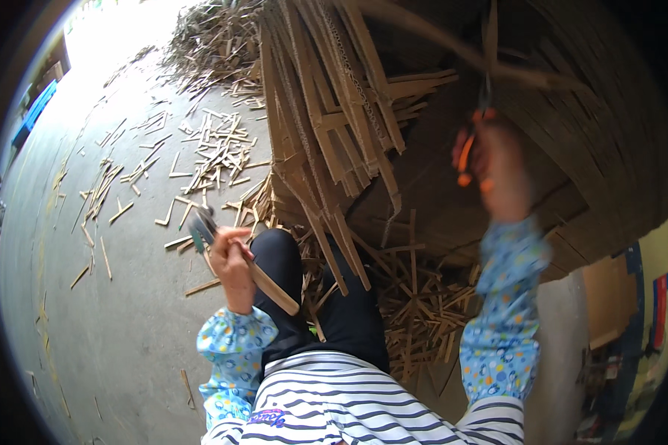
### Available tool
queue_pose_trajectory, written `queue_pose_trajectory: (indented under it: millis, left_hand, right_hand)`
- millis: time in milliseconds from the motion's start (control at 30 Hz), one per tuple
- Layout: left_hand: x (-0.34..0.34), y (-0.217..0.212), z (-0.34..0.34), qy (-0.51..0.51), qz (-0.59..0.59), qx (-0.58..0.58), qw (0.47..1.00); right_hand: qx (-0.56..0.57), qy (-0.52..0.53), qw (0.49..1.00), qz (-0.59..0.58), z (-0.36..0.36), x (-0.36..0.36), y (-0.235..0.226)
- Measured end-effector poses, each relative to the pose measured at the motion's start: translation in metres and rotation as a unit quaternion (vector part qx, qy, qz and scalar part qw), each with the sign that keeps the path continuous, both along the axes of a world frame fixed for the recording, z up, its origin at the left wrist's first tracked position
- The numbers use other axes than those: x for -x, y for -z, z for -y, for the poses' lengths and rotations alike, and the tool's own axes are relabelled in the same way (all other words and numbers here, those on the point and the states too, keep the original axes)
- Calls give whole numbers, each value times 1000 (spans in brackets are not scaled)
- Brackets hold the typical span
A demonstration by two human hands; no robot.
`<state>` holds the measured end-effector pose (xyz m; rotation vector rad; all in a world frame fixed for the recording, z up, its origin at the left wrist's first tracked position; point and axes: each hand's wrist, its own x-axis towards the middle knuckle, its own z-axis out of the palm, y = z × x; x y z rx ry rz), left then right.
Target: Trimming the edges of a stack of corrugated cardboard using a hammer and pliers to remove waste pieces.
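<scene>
My left hand is closed around a hammer, its wooden handle slanting down over my left thigh and its dark head blurred beyond my fingers. Raised over the right side, my right hand grips orange-handled pliers. Their jaws point away from me and meet a thin upright strip; motion blur hides whether they pinch it. A long brown strip crosses close by. In front of my knees, a bundle of cut cardboard strips hangs down from a large cardboard stack.
Cardboard offcuts litter the grey floor on the left, with a larger scrap heap at the far end. More scraps lie beside my right leg. Layered cardboard rises at far right. A blue object stands at far left.
</scene>
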<state>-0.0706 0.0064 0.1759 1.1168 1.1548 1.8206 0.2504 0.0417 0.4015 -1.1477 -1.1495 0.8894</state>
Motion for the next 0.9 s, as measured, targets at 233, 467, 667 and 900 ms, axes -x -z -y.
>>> queue_pose_trajectory:
  millis: [233, 467, 667, 900]
  left_hand:
    - [-28, -158, -20, -32, -181, -190, 965]
    - [-133, -251, -76, -166, -612, -335, 697]
    - [-134, -197, -116, -98, -748, -269, 599]
    - [50, -103, -182, -128, -763, -40, 632]
  right_hand:
    - [8, 164, 985, 51, 56, -61, 119]
    - [125, 222, 962, 99, 128, -89, 125]
    - [101, 126, 985, 61, 160, -61, 150]
    - [99, 13, 995, 21, 149, -13, 122]
